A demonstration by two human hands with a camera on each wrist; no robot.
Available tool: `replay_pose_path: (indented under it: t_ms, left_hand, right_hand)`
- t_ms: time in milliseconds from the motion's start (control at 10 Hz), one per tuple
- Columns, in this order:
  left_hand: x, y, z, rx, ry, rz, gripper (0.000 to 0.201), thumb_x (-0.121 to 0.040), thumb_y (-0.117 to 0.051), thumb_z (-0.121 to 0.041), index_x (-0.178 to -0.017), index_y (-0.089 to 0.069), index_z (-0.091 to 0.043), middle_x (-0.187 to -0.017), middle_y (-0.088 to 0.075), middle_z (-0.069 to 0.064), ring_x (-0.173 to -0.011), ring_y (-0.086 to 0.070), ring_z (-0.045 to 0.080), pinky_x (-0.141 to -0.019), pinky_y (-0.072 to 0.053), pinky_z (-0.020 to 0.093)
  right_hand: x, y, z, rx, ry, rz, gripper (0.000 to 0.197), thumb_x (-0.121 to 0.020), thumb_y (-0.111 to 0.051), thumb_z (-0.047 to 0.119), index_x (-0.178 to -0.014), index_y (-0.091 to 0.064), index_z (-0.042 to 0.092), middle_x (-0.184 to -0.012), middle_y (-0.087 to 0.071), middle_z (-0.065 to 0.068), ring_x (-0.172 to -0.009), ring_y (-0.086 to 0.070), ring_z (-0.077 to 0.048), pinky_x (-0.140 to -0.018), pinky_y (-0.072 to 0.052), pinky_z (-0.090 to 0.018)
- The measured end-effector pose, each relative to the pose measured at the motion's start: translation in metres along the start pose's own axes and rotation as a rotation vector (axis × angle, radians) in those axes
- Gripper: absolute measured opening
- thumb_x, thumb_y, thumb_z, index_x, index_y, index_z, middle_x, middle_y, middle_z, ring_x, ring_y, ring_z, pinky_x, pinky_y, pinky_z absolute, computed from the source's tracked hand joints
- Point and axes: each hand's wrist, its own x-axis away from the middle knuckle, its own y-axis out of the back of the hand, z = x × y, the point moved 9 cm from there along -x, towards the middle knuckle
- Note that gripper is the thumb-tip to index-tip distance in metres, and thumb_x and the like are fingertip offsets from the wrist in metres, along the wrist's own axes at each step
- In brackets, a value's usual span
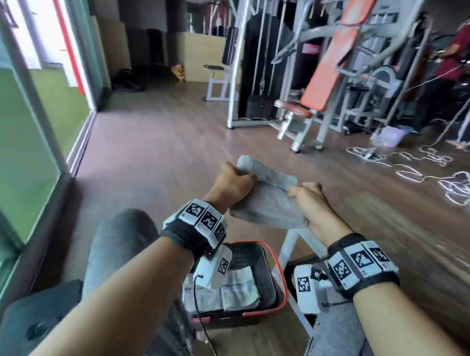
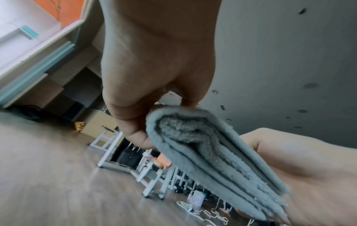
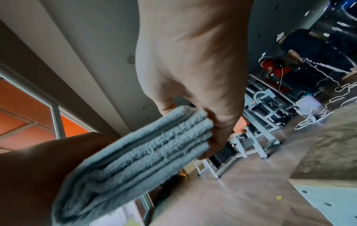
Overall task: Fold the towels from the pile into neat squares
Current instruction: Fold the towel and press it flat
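Up in the air, both the left hand and right hand pinched a folded grey towel with curled fingers, above a black basket holding folded towels; gym machines and loose white rope lay beyond.

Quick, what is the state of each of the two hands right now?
Left hand: closed, gripping one end of the folded grey towel.
Right hand: closed, gripping the other end of the same towel.
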Motion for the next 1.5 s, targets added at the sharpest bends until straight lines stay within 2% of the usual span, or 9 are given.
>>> replay_pose_path:
  t_ms: [200,300,400,600,900,1000,1300,1400,1500]
  left_hand:
    - [0.0,0.029,0.086,0.023,0.067,-0.013,0.039,-0.09,-0.058,-0.026,-0.117,-0.032,-0.017,-0.106,-0.058,0.015,-0.092,-0.063,0.031,-0.079,-0.057,0.045]
    - [-0.006,0.032,0.14,-0.064,0.172,0.014,0.019,-0.088,-0.054,-0.015,-0.106,-0.059,-0.012,-0.094,-0.067,0.011,-0.075,-0.059,0.023,-0.064,-0.048,0.028]
    - [-0.012,0.026,0.197,-0.115,0.291,0.079,0.014,-0.087,-0.057,-0.012,-0.084,-0.07,-0.01,-0.075,-0.063,0.007,-0.068,-0.053,0.019,-0.063,-0.043,0.028]
    - [-0.019,-0.003,0.314,-0.21,0.511,0.131,0.016,-0.088,-0.06,-0.014,-0.073,-0.062,-0.013,-0.06,-0.048,-0.002,-0.048,-0.04,0.009,-0.049,-0.032,0.023]
    - [-0.036,-0.051,0.426,-0.328,0.719,0.242,0.029,-0.09,-0.056,-0.017,-0.063,-0.05,-0.022,-0.065,-0.051,-0.006,-0.078,-0.053,0.02,-0.071,-0.043,0.028]
    - [-0.05,-0.057,0.446,-0.334,0.743,0.245,0.024,-0.091,-0.055,-0.019,-0.067,-0.055,-0.02,-0.075,-0.058,0.002,-0.079,-0.054,0.02,-0.072,-0.044,0.029]
    - [-0.069,-0.058,0.485,-0.413,0.783,0.228,0.023,-0.087,-0.056,-0.018,-0.096,-0.069,-0.002,-0.075,-0.063,0.006,-0.058,-0.05,0.011,-0.043,-0.034,0.015]
    - [-0.065,-0.063,0.495,-0.451,0.84,0.289,0.017,-0.089,-0.054,-0.016,-0.087,-0.063,-0.002,-0.069,-0.054,0.002,-0.054,-0.045,0.011,-0.043,-0.035,0.018]
    - [-0.063,-0.068,0.5,-0.44,0.849,0.309,0.013,-0.089,-0.055,-0.018,-0.088,-0.059,-0.006,-0.083,-0.056,0.007,-0.071,-0.051,0.021,-0.061,-0.042,0.026]
  right_hand:
    - [-0.013,-0.078,-0.032,0.114,-0.07,0.14,0.04,-0.093,-0.055,0.006,-0.123,-0.027,0.01,-0.102,-0.043,0.0,-0.092,-0.045,-0.016,-0.062,-0.037,-0.028]
    - [-0.018,-0.122,-0.06,0.288,-0.105,0.237,0.04,-0.093,-0.048,0.006,-0.129,-0.029,0.004,-0.11,-0.044,-0.003,-0.103,-0.048,-0.023,-0.078,-0.041,-0.032]
    - [-0.027,-0.16,-0.095,0.463,-0.113,0.326,0.016,-0.088,-0.04,0.008,-0.102,-0.045,0.013,-0.081,-0.042,0.002,-0.077,-0.045,-0.019,-0.062,-0.034,-0.028]
    - [-0.037,-0.218,-0.209,0.592,-0.274,0.515,0.032,-0.089,-0.038,0.004,-0.065,-0.027,0.022,-0.062,-0.03,0.002,-0.052,-0.029,-0.014,-0.048,-0.021,-0.028]
    - [-0.063,-0.265,-0.332,0.713,-0.434,0.69,0.027,-0.097,-0.044,0.015,-0.121,-0.056,0.019,-0.109,-0.062,-0.006,-0.095,-0.061,-0.024,-0.077,-0.05,-0.03]
    - [-0.078,-0.277,-0.345,0.693,-0.433,0.715,0.028,-0.097,-0.043,0.012,-0.121,-0.055,0.021,-0.106,-0.059,-0.002,-0.085,-0.058,-0.019,-0.06,-0.042,-0.024]
    - [-0.092,-0.307,-0.386,0.559,-0.518,0.788,0.048,-0.092,-0.038,0.006,-0.137,-0.049,0.017,-0.136,-0.055,-0.01,-0.105,-0.054,-0.025,-0.083,-0.044,-0.03]
    - [-0.092,-0.311,-0.395,0.564,-0.539,0.824,0.052,-0.095,-0.038,0.009,-0.146,-0.043,0.016,-0.146,-0.048,-0.011,-0.113,-0.056,-0.026,-0.081,-0.045,-0.027]
    - [-0.091,-0.315,-0.403,0.543,-0.535,0.854,0.055,-0.096,-0.038,0.009,-0.151,-0.039,0.017,-0.153,-0.043,-0.011,-0.075,-0.054,-0.011,-0.052,-0.039,-0.019]
